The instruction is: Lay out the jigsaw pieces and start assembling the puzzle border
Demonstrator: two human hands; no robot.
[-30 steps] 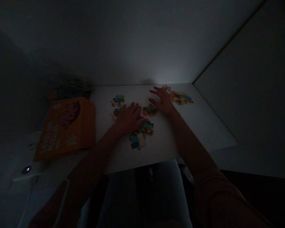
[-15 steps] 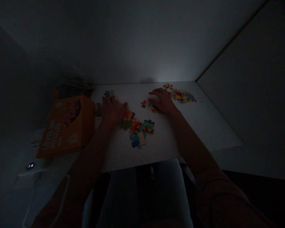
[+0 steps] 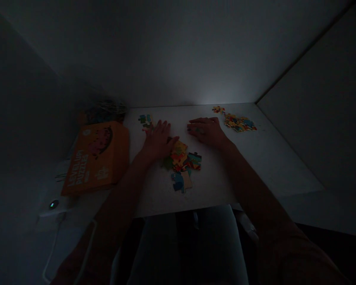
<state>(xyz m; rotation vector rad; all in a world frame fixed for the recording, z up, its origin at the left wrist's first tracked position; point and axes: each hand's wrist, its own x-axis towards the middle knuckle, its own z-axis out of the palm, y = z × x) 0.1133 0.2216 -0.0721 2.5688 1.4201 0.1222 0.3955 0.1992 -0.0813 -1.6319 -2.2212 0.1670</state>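
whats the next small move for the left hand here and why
Probably lift the left hand a little and draw it aside. It is spread palm down, with puzzle pieces showing to the left of its fingertips and a jumbled cluster by its thumb, so it likely hides others; moving it should make them easier to see.

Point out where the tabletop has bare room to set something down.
The widest bare patch of tabletop lies between the right forearm, the puzzle pile beyond it and the table's right edge. A smaller one runs between the central pieces and the near edge. Crowded: around the left hand, between the central pieces and the far-left cluster.
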